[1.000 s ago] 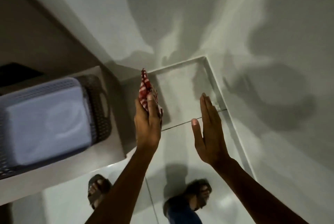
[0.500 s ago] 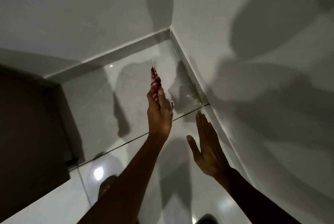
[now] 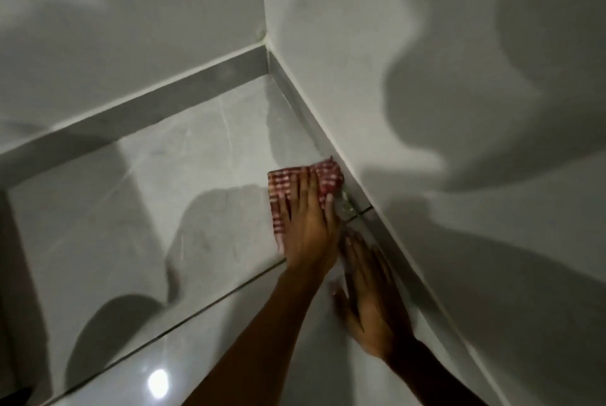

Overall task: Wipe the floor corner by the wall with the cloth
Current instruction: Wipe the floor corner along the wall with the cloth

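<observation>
While the left hand (image 3: 306,225) lay palm-down on the red-and-white checked cloth (image 3: 296,189), its fingers were spread flat over the fabric, pressing it to the floor rather than curling around it. The cloth was folded and lay on the glossy grey floor tile (image 3: 196,196), its far right corner touching the grey skirting (image 3: 331,146) at the foot of the right-hand wall (image 3: 426,110). It lay along that wall, some way short of the corner where the two walls met, just beyond a dark grout line (image 3: 213,304) that crossed the floor under the left wrist. The right hand (image 3: 370,300) held nothing; it lay open with fingers extended, flat on the tile nearer the camera, just beside the skirting and close behind the left hand. Motion blur softened its outline, so I could not tell how firmly it pressed on the floor. Both bare forearms reached in from the bottom edge. Soft shadows fell across both walls and the floor, and a bright spot of reflected light (image 3: 157,381) showed on the near tile.
</observation>
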The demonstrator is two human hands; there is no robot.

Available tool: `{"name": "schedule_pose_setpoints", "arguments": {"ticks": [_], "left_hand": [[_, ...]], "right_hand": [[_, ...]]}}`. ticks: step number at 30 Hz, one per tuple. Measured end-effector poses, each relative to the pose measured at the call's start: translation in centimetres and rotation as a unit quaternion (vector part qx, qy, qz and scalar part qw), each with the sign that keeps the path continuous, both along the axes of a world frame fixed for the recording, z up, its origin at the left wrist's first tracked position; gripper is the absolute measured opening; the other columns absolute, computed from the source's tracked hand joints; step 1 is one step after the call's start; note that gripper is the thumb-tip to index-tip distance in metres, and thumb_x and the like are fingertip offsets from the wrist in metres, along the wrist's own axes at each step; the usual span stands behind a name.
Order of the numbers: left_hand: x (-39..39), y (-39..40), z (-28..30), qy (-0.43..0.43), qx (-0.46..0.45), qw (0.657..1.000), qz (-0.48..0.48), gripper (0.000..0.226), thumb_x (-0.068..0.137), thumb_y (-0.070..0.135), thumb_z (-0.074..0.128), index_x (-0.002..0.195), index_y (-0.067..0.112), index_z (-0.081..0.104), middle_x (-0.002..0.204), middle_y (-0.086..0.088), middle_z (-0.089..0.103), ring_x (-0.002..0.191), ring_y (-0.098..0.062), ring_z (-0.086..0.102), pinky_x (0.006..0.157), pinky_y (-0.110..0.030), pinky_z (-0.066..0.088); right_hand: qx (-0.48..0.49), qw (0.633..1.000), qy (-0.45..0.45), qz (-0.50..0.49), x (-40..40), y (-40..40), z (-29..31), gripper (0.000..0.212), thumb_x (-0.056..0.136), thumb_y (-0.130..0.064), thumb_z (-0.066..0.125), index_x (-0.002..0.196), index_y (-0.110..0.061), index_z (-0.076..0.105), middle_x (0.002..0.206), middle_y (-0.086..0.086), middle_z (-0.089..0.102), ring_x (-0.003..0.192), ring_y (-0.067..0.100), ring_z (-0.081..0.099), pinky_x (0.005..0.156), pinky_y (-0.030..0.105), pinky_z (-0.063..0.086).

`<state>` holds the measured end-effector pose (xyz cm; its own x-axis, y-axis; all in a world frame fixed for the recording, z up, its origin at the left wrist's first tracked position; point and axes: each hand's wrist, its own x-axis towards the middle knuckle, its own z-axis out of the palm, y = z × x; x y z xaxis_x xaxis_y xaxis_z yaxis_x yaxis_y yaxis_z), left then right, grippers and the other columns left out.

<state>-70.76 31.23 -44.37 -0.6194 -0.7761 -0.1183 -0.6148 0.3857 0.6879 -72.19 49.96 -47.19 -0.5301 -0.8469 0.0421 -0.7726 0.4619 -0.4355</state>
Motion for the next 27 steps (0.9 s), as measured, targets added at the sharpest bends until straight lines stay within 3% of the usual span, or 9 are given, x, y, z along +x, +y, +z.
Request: {"name": "schedule_pose_setpoints", "arguments": {"ticks": [2,5,9,14,18,22,25,27], "left_hand": [[-0.3,0.6,-1.2,-0.058,-0.077,0.994,-0.041,0.064,0.112,0.047,0.020,0.168,0.017,0.026,0.178,-0.004,0.020,0.166,-0.024,0.015,0.135,-0.052,0.013],[-0.2,0.8,-1.9,-0.072,-0.120,0.985,-0.096,0.061,0.112,0.045,0.023,0.167,0.019,0.030,0.178,-0.002,0.022,0.166,-0.021,0.013,0.135,-0.049,0.012],[2.8,-1.2,-3.1,-0.072,-0.209,0.952,-0.212,0.058,0.111,0.047,0.033,0.160,0.021,0.046,0.171,-0.003,0.039,0.161,-0.025,0.032,0.129,-0.053,0.031],[0.5,-1.2,-2.1,-0.133,-0.168,0.966,-0.142,0.066,0.108,0.053,0.023,0.166,0.023,0.033,0.177,-0.002,0.024,0.166,-0.028,0.015,0.135,-0.053,0.014],[1.1,1.5,-2.0,-0.132,-0.166,0.963,-0.167,0.065,0.110,0.052,0.027,0.166,0.020,0.034,0.177,-0.005,0.024,0.166,-0.029,0.012,0.133,-0.058,0.019],[2.8,-1.0,-2.1,-0.119,-0.197,0.955,-0.188,0.077,0.104,0.072,0.032,0.165,0.024,0.038,0.176,-0.001,0.028,0.166,-0.026,0.018,0.133,-0.054,0.019],[0.1,-3.3,-1.7,-0.177,-0.161,0.958,-0.158,0.091,0.097,0.080,0.019,0.170,0.026,0.015,0.181,-0.001,0.009,0.167,-0.027,0.003,0.135,-0.053,0.005],[-1.2,-3.5,-1.5,-0.185,-0.132,0.964,-0.140,0.091,0.097,0.077,0.012,0.171,0.024,0.004,0.181,-0.003,0.001,0.167,-0.030,-0.006,0.135,-0.054,-0.001]], "right_hand": [[-0.022,0.999,0.011,-0.030,0.4,0.1,-0.3,0.078,0.106,-0.036,0.072,0.171,-0.008,0.039,0.181,0.004,0.036,0.169,0.020,0.034,0.131,0.052,0.040],[0.006,0.996,0.037,-0.080,1.2,0.4,-0.9,0.079,0.109,-0.053,0.060,0.173,-0.013,0.037,0.181,0.004,0.036,0.168,0.021,0.034,0.131,0.048,0.041],[0.026,0.990,0.053,-0.130,3.0,0.8,-1.5,0.088,0.107,-0.061,0.053,0.174,-0.009,0.031,0.185,0.005,0.027,0.170,0.026,0.031,0.133,0.047,0.034],[0.024,0.987,0.099,-0.127,3.4,0.6,-0.9,0.087,0.105,-0.056,0.058,0.171,-0.004,0.035,0.183,0.010,0.032,0.170,0.027,0.030,0.133,0.051,0.037],[0.058,0.986,0.092,-0.126,3.7,0.5,-0.8,0.089,0.106,-0.060,0.053,0.174,-0.007,0.029,0.184,0.011,0.028,0.170,0.029,0.030,0.132,0.053,0.038],[0.051,0.984,0.093,-0.141,4.0,0.6,-1.0,0.095,0.103,-0.058,0.060,0.174,-0.004,0.027,0.185,0.012,0.024,0.171,0.031,0.027,0.132,0.054,0.037],[0.037,0.984,0.095,-0.146,4.1,0.6,-1.3,0.097,0.100,-0.054,0.066,0.173,-0.002,0.029,0.184,0.014,0.027,0.170,0.033,0.030,0.134,0.052,0.035],[0.050,0.983,0.084,-0.154,4.1,0.5,-1.3,0.094,0.104,-0.057,0.059,0.174,-0.003,0.027,0.184,0.015,0.027,0.170,0.032,0.030,0.136,0.050,0.032]]}}
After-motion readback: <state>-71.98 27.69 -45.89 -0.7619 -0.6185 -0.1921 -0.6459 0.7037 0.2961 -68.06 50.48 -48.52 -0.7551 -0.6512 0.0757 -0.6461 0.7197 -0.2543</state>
